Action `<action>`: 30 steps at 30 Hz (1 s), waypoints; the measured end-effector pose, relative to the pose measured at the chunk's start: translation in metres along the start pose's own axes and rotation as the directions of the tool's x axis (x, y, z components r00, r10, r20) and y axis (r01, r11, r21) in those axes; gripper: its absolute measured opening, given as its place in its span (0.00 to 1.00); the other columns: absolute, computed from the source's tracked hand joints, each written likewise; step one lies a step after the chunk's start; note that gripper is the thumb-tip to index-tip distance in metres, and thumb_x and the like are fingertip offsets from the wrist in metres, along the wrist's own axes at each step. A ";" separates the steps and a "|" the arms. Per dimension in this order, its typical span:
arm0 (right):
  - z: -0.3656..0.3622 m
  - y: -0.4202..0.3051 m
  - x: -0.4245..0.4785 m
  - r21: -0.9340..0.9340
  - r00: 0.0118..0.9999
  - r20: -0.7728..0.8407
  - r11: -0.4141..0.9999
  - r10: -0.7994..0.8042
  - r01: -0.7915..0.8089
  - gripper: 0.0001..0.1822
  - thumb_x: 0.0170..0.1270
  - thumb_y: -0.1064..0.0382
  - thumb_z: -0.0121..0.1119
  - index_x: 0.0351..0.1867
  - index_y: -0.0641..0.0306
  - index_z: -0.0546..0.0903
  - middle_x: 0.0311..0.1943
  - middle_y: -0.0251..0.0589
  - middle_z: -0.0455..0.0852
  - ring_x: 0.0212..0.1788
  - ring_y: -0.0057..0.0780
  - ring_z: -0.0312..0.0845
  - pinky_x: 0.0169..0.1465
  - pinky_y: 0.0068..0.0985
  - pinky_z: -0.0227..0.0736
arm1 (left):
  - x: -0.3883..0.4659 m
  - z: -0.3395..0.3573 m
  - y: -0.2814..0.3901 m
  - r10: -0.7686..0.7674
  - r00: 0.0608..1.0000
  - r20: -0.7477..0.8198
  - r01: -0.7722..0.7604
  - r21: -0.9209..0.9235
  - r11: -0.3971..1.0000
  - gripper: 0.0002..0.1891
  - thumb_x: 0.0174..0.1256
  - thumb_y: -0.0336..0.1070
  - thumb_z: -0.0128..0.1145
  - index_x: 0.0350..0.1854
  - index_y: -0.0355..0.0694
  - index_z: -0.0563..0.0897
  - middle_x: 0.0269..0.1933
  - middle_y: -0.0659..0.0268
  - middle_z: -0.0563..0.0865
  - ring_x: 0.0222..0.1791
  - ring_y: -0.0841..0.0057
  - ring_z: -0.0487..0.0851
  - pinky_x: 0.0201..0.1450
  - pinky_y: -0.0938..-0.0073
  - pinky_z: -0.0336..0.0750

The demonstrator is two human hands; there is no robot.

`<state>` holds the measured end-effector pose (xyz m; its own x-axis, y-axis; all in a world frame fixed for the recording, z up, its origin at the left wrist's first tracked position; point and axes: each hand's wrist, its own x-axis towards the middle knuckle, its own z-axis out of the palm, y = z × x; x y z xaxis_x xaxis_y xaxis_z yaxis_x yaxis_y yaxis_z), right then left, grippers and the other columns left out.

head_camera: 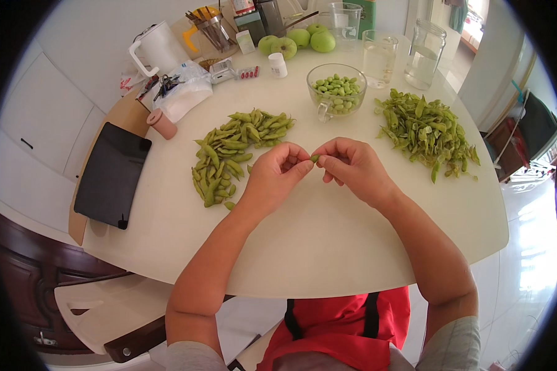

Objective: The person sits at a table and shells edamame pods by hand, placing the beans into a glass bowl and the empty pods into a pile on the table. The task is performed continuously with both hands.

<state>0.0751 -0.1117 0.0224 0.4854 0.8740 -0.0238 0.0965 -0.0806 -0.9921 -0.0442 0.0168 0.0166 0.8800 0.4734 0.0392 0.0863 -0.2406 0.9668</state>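
Note:
Between the fingertips of my left hand (281,171) and my right hand (352,167) is a small green soybean pod (314,158), mostly covered by the fingers. Both hands pinch it above the middle of the table. A heap of unopened green pods (223,148) lies beside my left hand, partly behind it. Beyond my hands stands a clear glass cup (319,96) with a handle, holding shelled green beans (338,88). To the right of my right hand spreads a pile of split pods and shells (422,127).
A black tablet (113,174) leans at the table's left, near a pink cylinder (161,124). A white kettle (160,48), a white bottle (277,65), green fruit (322,41), a drinking glass (379,58) and a glass jar (424,55) with clear liquid stand along the far side.

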 end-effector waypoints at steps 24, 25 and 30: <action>-0.012 -0.017 -0.009 0.200 0.980 0.183 0.979 -0.072 0.035 0.03 0.56 0.69 0.52 0.28 0.65 0.72 0.22 0.30 0.75 0.19 0.12 0.65 0.22 0.13 0.59 | -0.010 0.009 -0.005 0.083 0.843 0.532 0.416 -0.742 0.526 0.08 0.65 0.40 0.52 0.31 0.42 0.75 0.24 0.74 0.74 0.26 0.85 0.69 0.32 0.83 0.65; -0.014 -0.014 -0.007 0.233 0.974 0.219 0.972 -0.064 0.011 0.03 0.56 0.68 0.52 0.28 0.64 0.72 0.22 0.30 0.75 0.19 0.12 0.65 0.22 0.13 0.58 | -0.009 0.009 -0.006 0.086 0.840 0.536 0.417 -0.737 0.532 0.08 0.65 0.40 0.52 0.31 0.42 0.75 0.24 0.74 0.74 0.26 0.85 0.69 0.32 0.83 0.65; -0.009 0.001 0.003 0.364 0.988 0.152 0.927 0.033 -0.087 0.04 0.57 0.66 0.53 0.29 0.64 0.72 0.23 0.31 0.76 0.18 0.13 0.66 0.21 0.12 0.57 | -0.007 0.010 -0.003 -0.063 0.948 0.311 0.248 -0.604 0.758 0.08 0.63 0.40 0.56 0.33 0.41 0.76 0.25 0.72 0.75 0.28 0.83 0.72 0.33 0.81 0.68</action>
<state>0.0842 -0.1139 0.0224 0.3503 0.9336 -0.0752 -0.2690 0.0233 -0.9629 -0.0457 0.0054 0.0107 0.9744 0.2002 -0.1019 0.0018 0.4466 0.8947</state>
